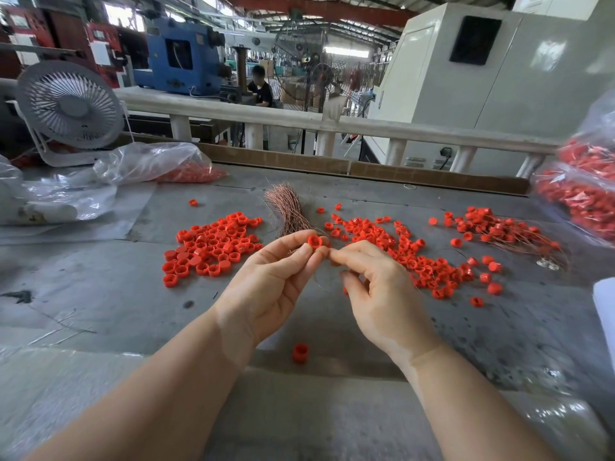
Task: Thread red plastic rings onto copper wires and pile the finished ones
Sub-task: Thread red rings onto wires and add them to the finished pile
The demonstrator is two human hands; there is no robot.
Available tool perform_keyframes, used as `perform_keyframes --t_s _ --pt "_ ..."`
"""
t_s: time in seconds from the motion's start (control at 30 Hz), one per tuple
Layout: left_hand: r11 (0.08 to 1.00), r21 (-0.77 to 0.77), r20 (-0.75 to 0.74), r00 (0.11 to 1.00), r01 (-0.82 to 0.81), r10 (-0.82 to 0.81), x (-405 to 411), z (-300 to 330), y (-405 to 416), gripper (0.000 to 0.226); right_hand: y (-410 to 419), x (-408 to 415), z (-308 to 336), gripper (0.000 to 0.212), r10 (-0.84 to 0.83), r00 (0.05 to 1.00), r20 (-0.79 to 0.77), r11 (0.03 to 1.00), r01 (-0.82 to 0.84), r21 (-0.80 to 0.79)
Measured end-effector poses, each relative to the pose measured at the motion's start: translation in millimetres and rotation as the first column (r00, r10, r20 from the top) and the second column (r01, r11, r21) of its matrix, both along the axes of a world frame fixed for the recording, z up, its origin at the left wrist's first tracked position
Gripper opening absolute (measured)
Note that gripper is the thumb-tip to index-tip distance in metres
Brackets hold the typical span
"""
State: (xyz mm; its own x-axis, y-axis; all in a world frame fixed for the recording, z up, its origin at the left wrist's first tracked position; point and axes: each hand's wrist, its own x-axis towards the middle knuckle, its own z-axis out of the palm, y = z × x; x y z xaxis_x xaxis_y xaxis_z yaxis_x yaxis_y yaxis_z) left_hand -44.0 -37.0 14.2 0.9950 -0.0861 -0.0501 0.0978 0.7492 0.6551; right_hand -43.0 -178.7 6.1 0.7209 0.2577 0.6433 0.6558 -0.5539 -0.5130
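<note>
My left hand [273, 281] pinches a red plastic ring [314, 241] between thumb and fingertips above the table's middle. My right hand [379, 291] meets it fingertip to fingertip and pinches a thin copper wire [321, 283] that trails down between the hands. A bundle of copper wires [289, 209] lies just behind the hands. Loose red rings lie in a pile on the left [213, 247] and a wider spread on the right [409, 254]. Rings threaded on wires are heaped at the far right [499, 227].
One red ring [300, 352] lies near the table's front between my forearms. Plastic bags of red parts sit at the back left [186, 168] and right edge [585, 194]. A white desk fan [70, 108] stands back left. A person sits beyond the railing.
</note>
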Motion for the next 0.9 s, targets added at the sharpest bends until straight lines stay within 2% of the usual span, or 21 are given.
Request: perform_keyframes --t_s 0.17,0.3,0.4,0.47,0.57,0.7,0.8,0.9 --pt "0.999 0.003 0.001 0.999 -0.041 0.041 1.5 -1.6 -0.3 0.017 -0.3 2.7 0.4 0.031 0.008 0.993 -0.119 0.997 0.000 0.071" --pt "0.998 0.038 0.018 0.998 -0.059 0.058 1.7 -3.4 -0.7 0.015 -5.6 7.5 -1.3 0.023 -0.159 0.976 -0.147 0.971 0.181 0.154" --pt "0.996 0.065 0.017 0.998 -0.053 0.052 2.1 -5.1 0.7 0.013 -10.2 10.0 -3.7 0.021 -0.316 0.934 -0.167 0.943 0.328 0.054" --pt "0.995 0.093 0.018 0.999 -0.046 0.045 2.3 -6.5 0.2 0.014 -10.1 9.0 -5.6 0.020 -0.371 0.916 -0.151 0.929 0.365 -0.066" --pt "0.993 0.109 0.019 0.999 -0.037 0.036 2.4 -7.7 -0.5 0.015 -8.0 6.3 -7.6 0.018 -0.405 0.904 -0.140 0.895 0.360 -0.263" --pt "0.994 0.110 0.014 1.000 -0.019 0.018 1.9 -7.7 0.2 0.013 -7.3 4.8 -7.7 0.014 -0.397 0.905 -0.154 0.864 0.311 -0.396" --pt "0.993 0.116 0.009 1.000 0.003 -0.004 0.8 -7.4 -0.3 0.025 -7.0 4.4 -8.6 0.012 -0.387 0.911 -0.138 0.859 0.303 -0.412" --pt "0.993 0.112 0.010 1.000 0.026 -0.027 -0.6 -6.1 -1.2 0.026 -7.3 5.4 -7.4 0.008 -0.376 0.917 -0.133 0.903 0.330 -0.275"
